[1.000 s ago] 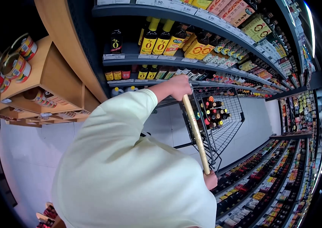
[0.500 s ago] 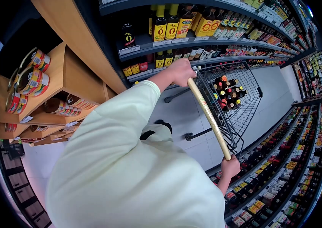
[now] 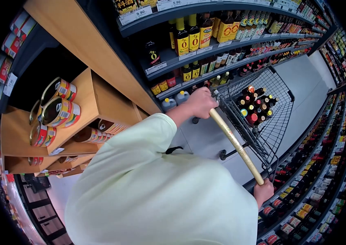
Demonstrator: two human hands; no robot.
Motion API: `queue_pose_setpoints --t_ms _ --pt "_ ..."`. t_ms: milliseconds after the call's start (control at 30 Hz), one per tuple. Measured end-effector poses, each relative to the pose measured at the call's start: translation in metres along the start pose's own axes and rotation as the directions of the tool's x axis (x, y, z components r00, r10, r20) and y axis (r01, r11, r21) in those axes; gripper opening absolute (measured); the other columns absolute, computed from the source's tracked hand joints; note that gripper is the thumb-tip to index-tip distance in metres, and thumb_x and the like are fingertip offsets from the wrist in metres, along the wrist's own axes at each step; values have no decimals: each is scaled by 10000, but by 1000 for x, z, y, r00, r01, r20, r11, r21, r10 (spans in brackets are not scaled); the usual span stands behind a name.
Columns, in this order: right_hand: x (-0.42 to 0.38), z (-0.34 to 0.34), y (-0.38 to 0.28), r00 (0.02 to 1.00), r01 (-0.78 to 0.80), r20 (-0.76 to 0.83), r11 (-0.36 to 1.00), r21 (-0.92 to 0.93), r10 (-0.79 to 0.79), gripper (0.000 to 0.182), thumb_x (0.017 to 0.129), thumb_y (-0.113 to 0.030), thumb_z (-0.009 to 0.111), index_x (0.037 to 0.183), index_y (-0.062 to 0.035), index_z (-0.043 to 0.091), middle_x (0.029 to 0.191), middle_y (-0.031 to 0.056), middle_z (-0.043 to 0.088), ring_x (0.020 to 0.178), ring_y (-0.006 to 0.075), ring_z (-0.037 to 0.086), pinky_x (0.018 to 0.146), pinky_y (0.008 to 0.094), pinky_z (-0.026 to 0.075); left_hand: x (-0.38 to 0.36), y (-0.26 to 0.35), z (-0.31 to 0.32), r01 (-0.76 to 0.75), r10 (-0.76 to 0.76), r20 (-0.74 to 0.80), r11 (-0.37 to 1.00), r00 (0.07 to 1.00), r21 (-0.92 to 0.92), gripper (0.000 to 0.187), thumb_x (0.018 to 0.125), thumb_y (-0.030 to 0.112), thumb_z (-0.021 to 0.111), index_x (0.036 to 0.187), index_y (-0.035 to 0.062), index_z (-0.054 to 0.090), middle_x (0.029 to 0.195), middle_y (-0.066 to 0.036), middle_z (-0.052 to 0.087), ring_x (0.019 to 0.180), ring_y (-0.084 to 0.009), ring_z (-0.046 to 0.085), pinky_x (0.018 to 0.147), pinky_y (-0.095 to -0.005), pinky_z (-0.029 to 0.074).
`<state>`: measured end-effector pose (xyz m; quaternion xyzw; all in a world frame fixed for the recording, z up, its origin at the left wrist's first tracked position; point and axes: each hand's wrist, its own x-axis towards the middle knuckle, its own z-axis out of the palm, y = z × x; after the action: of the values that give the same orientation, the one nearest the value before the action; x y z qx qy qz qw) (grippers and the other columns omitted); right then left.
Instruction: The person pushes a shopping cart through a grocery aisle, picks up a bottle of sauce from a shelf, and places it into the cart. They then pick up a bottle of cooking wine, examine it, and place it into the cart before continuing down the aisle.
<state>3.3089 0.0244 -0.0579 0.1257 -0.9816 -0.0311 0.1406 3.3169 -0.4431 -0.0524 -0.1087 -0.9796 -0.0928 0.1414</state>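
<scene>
— While both hands grip it, where's the handle?
— Head view: left hand (image 3: 199, 103) wraps the wooden handle (image 3: 236, 144) at its far end, right hand (image 3: 263, 192) clasps the near end.
— And the cart?
— One wire cart (image 3: 277, 122), about a dozen bottles (image 3: 254, 104) inside, between two shelf rows.

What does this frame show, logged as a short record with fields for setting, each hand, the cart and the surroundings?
setting: shop aisle, shelves on both sides
left hand: closed around the far end of the cart handle
right hand: closed around the near end of the same handle
cart: wire basket, with a cluster of small bottles standing at its left side
left shelves: yellow-labelled bottles; round tins on a wooden unit
right shelves: rows of bottles, labels too small to read
clothing: pale green sleeve
</scene>
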Motion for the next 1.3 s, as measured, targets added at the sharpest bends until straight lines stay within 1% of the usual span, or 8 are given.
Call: queue_pose_setpoints --t_ms 333,533,667,733,767,1033,1233,1300 --pt "-54 -17 -1 999 -25 38 998 52 23 153 617 -137 698 680 -64 579 690 131 603 713 350 601 652 466 473 -39 23 -16 -29 31 227 999 973 -14 183 675 157 655 846 131 713 681 -23 663 738 -207 635 881 -324 405" --pt "-75 -25 -4 996 -53 81 997 52 48 161 620 -170 739 707 -81 638 708 140 620 732 353 613 668 456 478 -41 34 -43 -30 41 449 999 893 -30 140 729 145 626 837 132 715 710 -49 691 743 -209 661 908 -340 385" --pt "-67 -52 -7 917 -85 397 987 139 23 255 674 -312 730 802 -92 714 800 183 668 793 410 639 687 496 504 -34 40 -52 -45 127 638 989 760 -143 221 723 206 680 936 146 692 771 -69 699 796 -270 677 822 -400 455" --pt "-56 -67 -16 802 -179 594 975 133 66 294 627 -359 780 854 -171 771 846 138 706 854 340 666 736 465 509 -29 42 -47 -34 192 664 969 722 -243 256 725 239 701 966 156 676 780 -78 694 815 -300 676 779 -433 474" --pt "-60 -58 -5 786 -121 618 985 120 21 290 643 -388 762 851 -186 771 850 115 712 847 329 669 726 460 506 -28 41 -44 -31 185 689 973 701 -230 263 735 271 714 969 161 668 794 -81 695 828 -312 676 744 -453 485" --pt "-67 -66 -18 869 -113 495 978 173 13 195 641 -320 693 747 -157 709 774 85 682 813 318 659 716 448 504 -33 43 -41 -19 153 717 981 680 -191 221 800 297 700 944 142 636 813 -93 697 811 -325 675 697 -465 497" --pt "-71 -67 -18 874 -114 485 980 161 21 187 632 -285 677 771 -166 718 793 78 680 828 313 648 739 444 495 -35 44 -40 -44 155 691 983 706 -176 156 844 236 637 970 145 642 800 -105 694 792 -332 676 677 -473 494" --pt "-73 -65 -18 888 -114 459 980 162 27 193 627 -275 677 775 -159 716 794 79 681 824 315 647 742 442 493 -32 46 -46 -38 146 704 985 695 -168 163 822 113 599 976 110 652 831 -114 704 803 -335 687 695 -460 526"
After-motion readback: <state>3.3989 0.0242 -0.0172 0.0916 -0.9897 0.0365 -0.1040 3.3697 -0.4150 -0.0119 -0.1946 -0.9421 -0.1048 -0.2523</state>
